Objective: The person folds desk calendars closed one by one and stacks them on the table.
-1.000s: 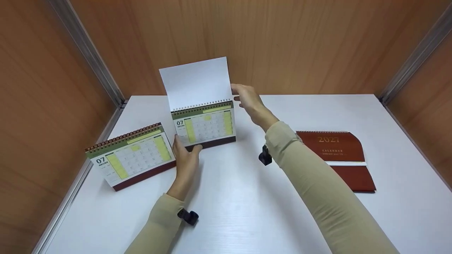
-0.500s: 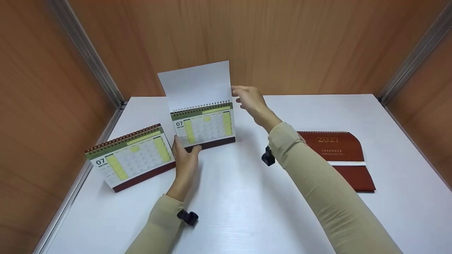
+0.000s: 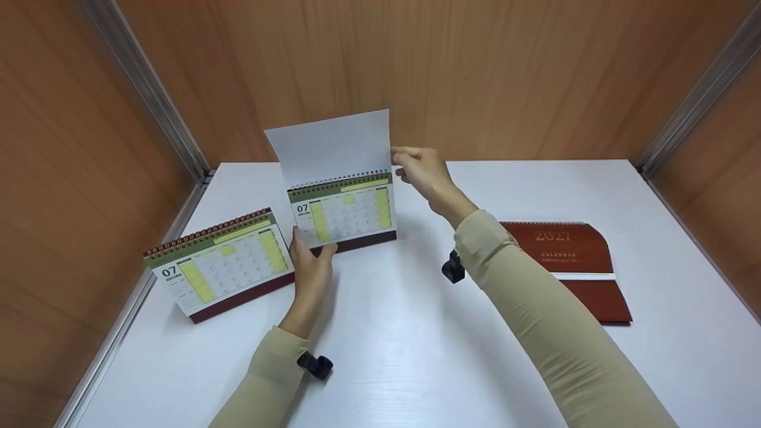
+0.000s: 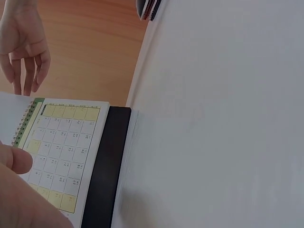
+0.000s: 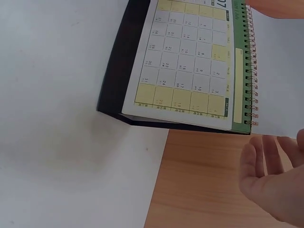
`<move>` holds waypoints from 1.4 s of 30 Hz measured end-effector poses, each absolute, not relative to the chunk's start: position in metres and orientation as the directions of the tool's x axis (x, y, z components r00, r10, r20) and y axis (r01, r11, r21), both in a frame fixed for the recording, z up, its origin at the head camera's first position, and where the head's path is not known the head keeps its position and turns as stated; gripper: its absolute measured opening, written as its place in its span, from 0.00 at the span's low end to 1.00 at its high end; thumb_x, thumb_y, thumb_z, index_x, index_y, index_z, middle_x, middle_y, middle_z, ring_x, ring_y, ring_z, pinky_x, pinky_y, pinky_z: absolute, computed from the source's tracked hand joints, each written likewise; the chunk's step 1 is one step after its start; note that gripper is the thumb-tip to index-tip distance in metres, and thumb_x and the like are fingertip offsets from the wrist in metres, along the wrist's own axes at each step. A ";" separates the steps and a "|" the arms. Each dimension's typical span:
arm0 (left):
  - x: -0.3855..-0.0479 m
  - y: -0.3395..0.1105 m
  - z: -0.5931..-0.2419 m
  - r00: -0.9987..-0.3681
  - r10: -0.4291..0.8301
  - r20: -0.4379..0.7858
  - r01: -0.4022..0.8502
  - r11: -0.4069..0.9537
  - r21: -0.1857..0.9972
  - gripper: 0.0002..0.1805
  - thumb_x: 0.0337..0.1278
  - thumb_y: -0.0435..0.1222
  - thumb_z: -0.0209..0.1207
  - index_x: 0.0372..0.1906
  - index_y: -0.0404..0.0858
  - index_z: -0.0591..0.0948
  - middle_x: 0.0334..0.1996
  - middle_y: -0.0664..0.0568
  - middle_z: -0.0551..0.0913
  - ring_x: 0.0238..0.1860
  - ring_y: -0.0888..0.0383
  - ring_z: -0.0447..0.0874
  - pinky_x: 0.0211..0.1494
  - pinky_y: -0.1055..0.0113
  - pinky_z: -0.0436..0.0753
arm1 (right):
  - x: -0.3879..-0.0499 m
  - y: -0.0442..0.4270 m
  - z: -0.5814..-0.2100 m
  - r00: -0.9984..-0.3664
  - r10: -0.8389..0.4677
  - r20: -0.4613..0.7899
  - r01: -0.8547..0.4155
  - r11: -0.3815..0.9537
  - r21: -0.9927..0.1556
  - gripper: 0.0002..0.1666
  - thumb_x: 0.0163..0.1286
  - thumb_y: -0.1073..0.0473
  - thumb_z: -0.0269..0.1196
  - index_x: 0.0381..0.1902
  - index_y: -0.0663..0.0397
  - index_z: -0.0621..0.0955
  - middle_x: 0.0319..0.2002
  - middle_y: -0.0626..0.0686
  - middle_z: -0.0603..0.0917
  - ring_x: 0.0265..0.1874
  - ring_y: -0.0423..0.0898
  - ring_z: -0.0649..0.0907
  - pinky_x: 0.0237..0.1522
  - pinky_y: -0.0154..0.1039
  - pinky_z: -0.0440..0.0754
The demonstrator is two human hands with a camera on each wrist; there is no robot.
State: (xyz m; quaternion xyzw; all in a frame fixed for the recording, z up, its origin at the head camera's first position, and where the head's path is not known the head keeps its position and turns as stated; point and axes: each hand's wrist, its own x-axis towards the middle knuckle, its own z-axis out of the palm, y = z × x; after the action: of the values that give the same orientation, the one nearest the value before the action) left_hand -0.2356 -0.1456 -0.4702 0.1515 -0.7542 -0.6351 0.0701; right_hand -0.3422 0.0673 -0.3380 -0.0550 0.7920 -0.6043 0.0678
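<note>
A desk calendar [image 3: 351, 208] on a dark base stands near the table's back, its page 07 facing front, with a blank white page [image 3: 333, 145] raised above the spiral. The left hand [image 3: 312, 273] grips its lower left corner, thumb at the front edge. Beside the raised page's right edge is the right hand [image 3: 425, 175], its fingertips at that edge; in the right wrist view the fingers [image 5: 273, 154] are bent by the white page [image 5: 280, 71]. Part of that grip is hidden behind the page.
A second calendar [image 3: 226, 258], also at 07, stands at the left with its right end by the left hand. At the right a red 2027 calendar [image 3: 574, 246] lies on the white table [image 3: 386, 356], partly behind the right sleeve. Wooden panels [image 3: 505, 77] surround the table.
The raised white page has tilted back and its top edge sits lower. The right hand has shifted slightly right and down. The left hand has stayed on the calendar's corner.
</note>
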 end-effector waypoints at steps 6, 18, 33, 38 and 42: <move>-0.234 -0.147 -0.471 -0.947 -0.314 -0.070 -0.118 0.139 0.983 0.51 0.75 0.41 0.53 0.87 0.41 0.33 0.87 0.43 0.34 0.87 0.49 0.30 0.88 0.53 0.37 | -0.341 0.069 -0.343 -0.990 -0.144 0.003 -0.039 0.244 -0.969 0.21 0.83 0.54 0.60 0.67 0.53 0.84 0.59 0.51 0.86 0.55 0.49 0.85 0.66 0.43 0.83; -0.232 -0.149 -0.468 -0.948 -0.309 -0.072 -0.090 0.047 0.995 0.43 0.79 0.49 0.39 0.88 0.46 0.36 0.88 0.49 0.34 0.87 0.52 0.30 0.88 0.52 0.37 | -0.338 0.070 -0.353 -0.994 -0.108 0.021 -0.037 0.148 -0.988 0.17 0.82 0.58 0.63 0.63 0.54 0.87 0.57 0.52 0.89 0.58 0.53 0.86 0.64 0.41 0.84; -0.233 -0.147 -0.462 -0.943 -0.315 -0.107 -0.052 -0.179 0.983 0.39 0.84 0.59 0.26 0.88 0.48 0.36 0.88 0.57 0.33 0.86 0.59 0.26 0.87 0.57 0.33 | -0.319 0.070 -0.369 -0.997 -0.074 0.038 -0.045 0.095 -0.994 0.20 0.83 0.58 0.60 0.67 0.51 0.84 0.63 0.51 0.87 0.59 0.47 0.86 0.65 0.43 0.83; -0.233 -0.146 -0.462 -0.940 -0.326 -0.103 -0.042 -0.191 0.981 0.38 0.84 0.59 0.25 0.88 0.51 0.38 0.88 0.59 0.33 0.86 0.61 0.26 0.87 0.57 0.33 | -0.313 0.073 -0.376 -0.995 -0.091 0.039 -0.046 0.077 -0.996 0.20 0.85 0.57 0.57 0.69 0.49 0.83 0.69 0.49 0.82 0.67 0.45 0.82 0.67 0.40 0.82; -0.235 -0.146 -0.462 -0.938 -0.337 -0.078 -0.006 -0.209 0.978 0.36 0.84 0.59 0.24 0.88 0.55 0.40 0.88 0.62 0.36 0.86 0.62 0.28 0.87 0.59 0.33 | -0.310 0.075 -0.383 -0.994 -0.100 0.049 -0.058 0.085 -0.995 0.21 0.85 0.56 0.57 0.70 0.49 0.83 0.71 0.48 0.81 0.71 0.44 0.79 0.71 0.38 0.77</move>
State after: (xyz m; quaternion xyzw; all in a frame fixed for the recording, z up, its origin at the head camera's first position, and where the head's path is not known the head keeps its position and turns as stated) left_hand -0.2349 -0.1457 -0.4619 0.1387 -0.6196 -0.7650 0.1081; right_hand -0.3102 0.0750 -0.3832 -0.0536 0.7364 -0.6742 0.0159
